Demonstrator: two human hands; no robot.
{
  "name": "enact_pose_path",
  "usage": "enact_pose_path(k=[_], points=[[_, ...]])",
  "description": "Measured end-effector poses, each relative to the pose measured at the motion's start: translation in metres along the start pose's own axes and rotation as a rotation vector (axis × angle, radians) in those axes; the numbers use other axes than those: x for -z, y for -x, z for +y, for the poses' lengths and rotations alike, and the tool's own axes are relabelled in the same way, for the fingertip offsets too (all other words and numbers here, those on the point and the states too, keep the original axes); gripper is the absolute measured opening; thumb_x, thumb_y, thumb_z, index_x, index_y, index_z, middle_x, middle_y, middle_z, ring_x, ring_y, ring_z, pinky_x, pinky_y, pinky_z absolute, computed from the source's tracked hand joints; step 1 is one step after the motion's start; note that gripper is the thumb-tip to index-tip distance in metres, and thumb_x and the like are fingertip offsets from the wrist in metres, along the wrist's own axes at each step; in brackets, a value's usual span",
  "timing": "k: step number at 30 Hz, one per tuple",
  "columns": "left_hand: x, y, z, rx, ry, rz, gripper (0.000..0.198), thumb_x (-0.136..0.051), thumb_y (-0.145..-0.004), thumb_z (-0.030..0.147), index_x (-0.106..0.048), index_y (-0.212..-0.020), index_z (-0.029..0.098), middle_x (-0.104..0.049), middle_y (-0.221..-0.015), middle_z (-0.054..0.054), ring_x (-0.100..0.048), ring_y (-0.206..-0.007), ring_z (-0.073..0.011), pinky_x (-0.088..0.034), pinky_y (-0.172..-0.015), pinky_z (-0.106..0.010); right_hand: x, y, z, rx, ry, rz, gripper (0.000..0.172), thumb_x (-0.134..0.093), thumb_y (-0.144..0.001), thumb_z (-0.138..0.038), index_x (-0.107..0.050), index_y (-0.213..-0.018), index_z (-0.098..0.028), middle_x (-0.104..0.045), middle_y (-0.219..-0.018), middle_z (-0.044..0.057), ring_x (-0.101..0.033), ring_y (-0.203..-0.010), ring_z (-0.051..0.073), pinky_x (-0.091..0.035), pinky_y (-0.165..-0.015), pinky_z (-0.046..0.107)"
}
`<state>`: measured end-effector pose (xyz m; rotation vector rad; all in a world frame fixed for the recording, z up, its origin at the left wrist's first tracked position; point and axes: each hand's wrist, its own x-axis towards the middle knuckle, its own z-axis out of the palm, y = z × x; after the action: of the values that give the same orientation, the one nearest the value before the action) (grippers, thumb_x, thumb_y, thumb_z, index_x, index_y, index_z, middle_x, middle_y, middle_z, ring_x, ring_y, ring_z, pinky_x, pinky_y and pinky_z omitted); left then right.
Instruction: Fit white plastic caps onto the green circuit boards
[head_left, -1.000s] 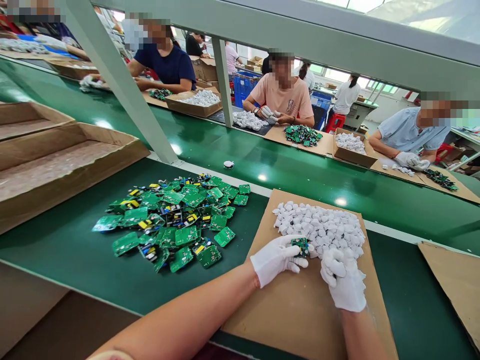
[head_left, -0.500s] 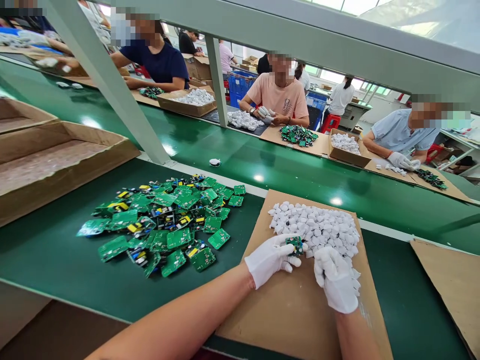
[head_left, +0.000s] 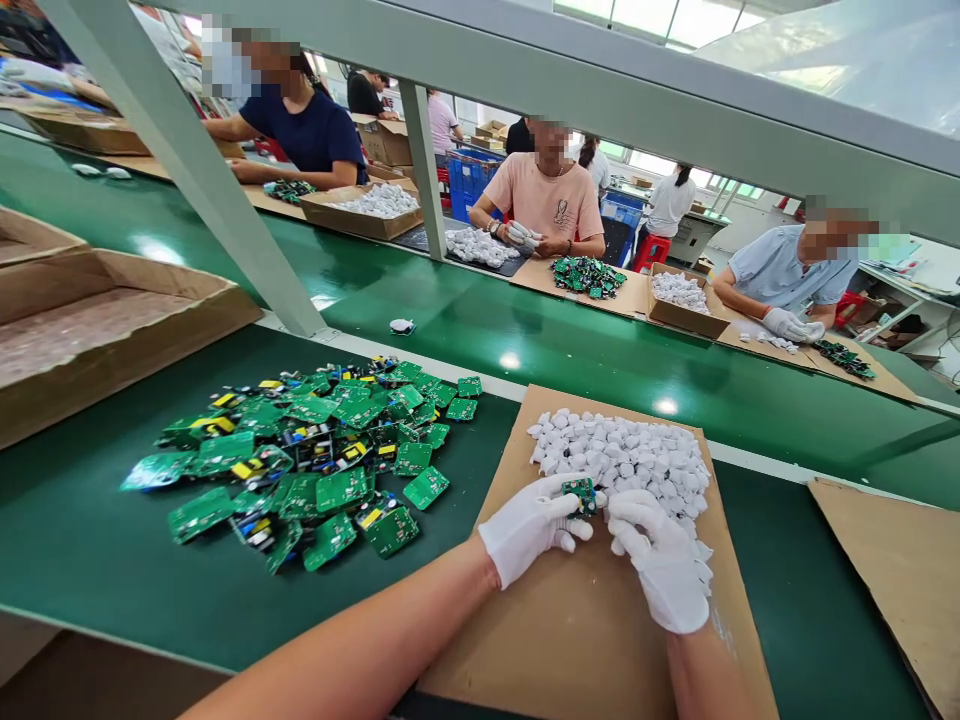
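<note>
- Two changes were seen since half a second earlier: the right hand (head_left: 652,555) had been brought closer to the green circuit board (head_left: 578,497), and a small white-topped part (head_left: 402,327) on the long green strip (head_left: 465,335) had been carried slightly nearer to the slanted post (head_left: 217,215).
- That board was clamped between the thumb and fingers of the left hand (head_left: 531,525), above the cardboard sheet (head_left: 570,630), near the heaped white pieces (head_left: 622,455).
- The right hand's fingers were bent and held near together just beside the board; whether anything was pinched there could not be told.
- A dark design (head_left: 561,211) was shown on a co-worker's pink shirt (head_left: 532,190), too small to be read.
- Bare cardboard was left from the hands down to the sheet's near edge.
- The pile of circuit boards (head_left: 337,410) was spread on the bench (head_left: 90,540), with a green band between it and the sheet; at right, another such band was bordered by a second cardboard piece (head_left: 885,550).
</note>
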<state>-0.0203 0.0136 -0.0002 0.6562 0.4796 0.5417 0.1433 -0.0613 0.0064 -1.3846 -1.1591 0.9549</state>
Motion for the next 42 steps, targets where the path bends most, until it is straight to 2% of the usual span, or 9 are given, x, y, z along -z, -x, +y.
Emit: enact_pose_path(k=[3,9,15,19,22,28,31,35,42], points=[[0.001,0.0,-0.001,-0.009,0.002,0.006,0.032,-0.064,-0.074,0.027,-0.055,-0.103,0.017,-0.057,-0.107,-0.01,-0.061,-0.064,-0.0105,-0.044,-0.05,-0.019,-0.001,-0.001,0.0,-0.034,-0.056,0.006,0.025,-0.066,-0.073,-0.03,-0.066,-0.096,-0.022,-0.062,-0.069,0.0,-0.055,-0.054,0.011,-0.048,-0.055,0.027],[0.002,-0.001,-0.001,0.008,0.003,-0.024,0.034,-0.063,-0.074,0.027,-0.054,-0.105,0.016,-0.056,-0.11,-0.012,-0.061,-0.065,-0.0103,-0.044,-0.051,-0.02,0.0,0.0,0.001,-0.147,-0.099,0.094,0.032,-0.054,-0.08,-0.043,-0.067,-0.087,-0.015,-0.06,-0.056,0.001,-0.051,-0.037,0.01,-0.039,-0.034,0.023],[0.001,0.0,-0.001,0.017,0.017,-0.031,0.032,-0.063,-0.074,0.027,-0.056,-0.103,0.016,-0.057,-0.104,-0.01,-0.062,-0.065,-0.011,-0.044,-0.052,-0.02,-0.002,-0.003,-0.001,0.144,0.028,0.073,0.011,-0.065,-0.072,-0.029,-0.067,-0.079,-0.021,-0.066,-0.081,0.004,-0.061,-0.066,0.016,-0.051,-0.059,0.03],[-0.001,0.002,-0.001,0.045,0.031,-0.06,0.04,-0.064,-0.074,0.026,-0.053,-0.111,0.017,-0.058,-0.104,-0.011,-0.063,-0.071,-0.0137,-0.046,-0.056,-0.022,-0.002,-0.004,-0.003,-0.006,0.003,0.183,0.02,-0.065,-0.071,-0.035,-0.066,-0.082,-0.018,-0.063,-0.055,0.0,-0.056,-0.044,0.013,-0.048,-0.045,0.028],[-0.003,0.002,-0.002,0.063,0.03,-0.063,0.048,-0.067,-0.071,0.023,-0.05,-0.116,0.019,-0.058,-0.106,-0.012,-0.064,-0.073,-0.0149,-0.047,-0.06,-0.024,0.0,-0.003,-0.007,-0.033,0.022,0.172,0.029,-0.059,-0.076,-0.041,-0.067,-0.087,-0.016,-0.064,-0.06,0.003,-0.054,-0.042,0.012,-0.046,-0.04,0.026],[-0.004,0.0,-0.001,0.029,-0.013,-0.02,0.049,-0.07,-0.068,0.026,-0.054,-0.113,0.018,-0.059,-0.105,-0.011,-0.062,-0.077,-0.014,-0.047,-0.066,-0.025,-0.003,0.0,-0.013,0.117,0.171,0.144,0.027,-0.062,-0.077,-0.035,-0.063,-0.099,-0.019,-0.063,-0.085,0.004,-0.06,-0.068,0.016,-0.054,-0.068,0.033],[-0.006,0.0,0.0,0.015,-0.061,0.025,0.053,-0.071,-0.066,0.028,-0.054,-0.115,0.019,-0.059,-0.103,-0.01,-0.061,-0.077,-0.014,-0.047,-0.067,-0.026,-0.003,0.001,-0.007,0.171,0.238,0.239,0.022,-0.067,-0.072,-0.031,-0.063,-0.09,-0.019,-0.062,-0.075,0.001,-0.06,-0.064,0.016,-0.054,-0.06,0.03],[-0.009,0.002,0.0,-0.024,-0.178,0.065,0.063,-0.072,-0.064,0.031,-0.05,-0.12,0.017,-0.061,-0.095,-0.009,-0.06,-0.076,-0.0146,-0.047,-0.066,-0.028,-0.002,0.003,-0.001,0.269,0.277,0.209,0.008,-0.064,-0.075,-0.027,-0.065,-0.08,-0.02,-0.063,-0.075,0.001,-0.057,-0.051,0.012,-0.049,-0.048,0.027],[-0.012,0.005,-0.002,-0.097,-0.328,0.098,0.058,-0.068,-0.065,0.028,-0.051,-0.12,0.018,-0.059,-0.096,-0.007,-0.056,-0.081,-0.0154,-0.046,-0.065,-0.027,-0.004,0.004,0.001,0.217,0.231,0.29,0.013,-0.059,-0.079,-0.03,-0.062,-0.084,-0.018,-0.063,-0.07,0.002,-0.057,-0.049,0.012,-0.049,-0.045,0.027]])
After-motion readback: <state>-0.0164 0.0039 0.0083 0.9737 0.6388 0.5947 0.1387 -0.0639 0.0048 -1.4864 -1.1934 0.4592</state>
